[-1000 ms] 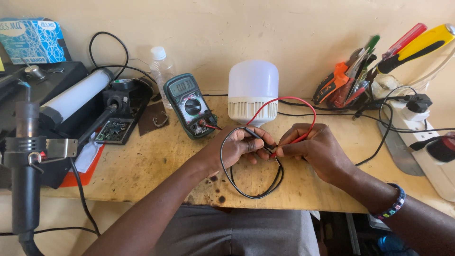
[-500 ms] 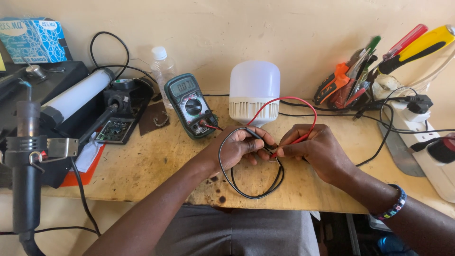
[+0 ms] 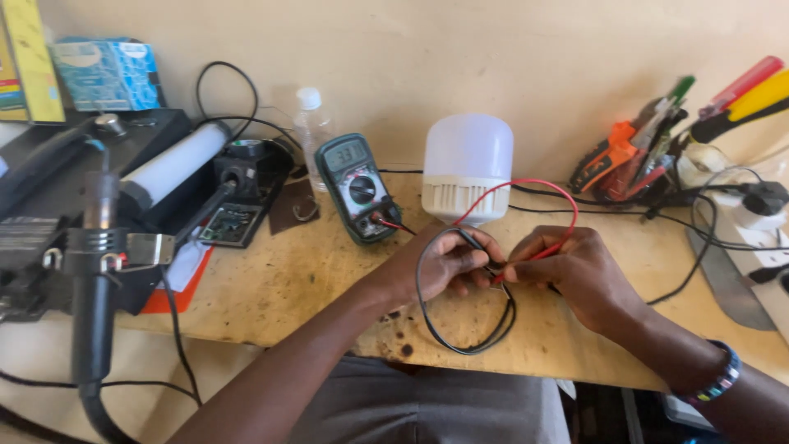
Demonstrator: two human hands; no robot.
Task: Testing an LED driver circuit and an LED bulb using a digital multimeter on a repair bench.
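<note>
Hands are seen nearest, meeting over the front part of the bench [image 3: 271, 288]. The left hand [image 3: 448, 261] is closed around the black probe [image 3: 475, 240], and its fingers are curled tight. The right hand [image 3: 579, 271] is pinched on the red probe [image 3: 526, 255], with the other fingers half folded. Both tips are brought together between the fingertips, but what they touch cannot be told, because it is hidden by the fingers. The black lead [image 3: 460, 337] makes a loop that lies on the wood near the edge. If a hand is pulled back, this loop could be caught by a wrist and the probe could be dragged off its point. The tips are very close together, so a small slip may short them, and a false reading would be given. Behind the hands the red lead [image 3: 542, 187] rises in an arch and is plugged into the meter [image 3: 357, 187], which leans beside the bulb [image 3: 467, 168]. A hard pull on this lead could tip the meter or draw out the plug. The bulb stands just behind the arch and could be knocked over by it. Farther left, a hot-air tool [image 3: 94, 247] hangs on its stand, and its cable could be snagged by an elbow. Far right, a power strip [image 3: 760, 238] with a plug in it lies among loose wires, where a stray probe tip would be dangerous.
</note>
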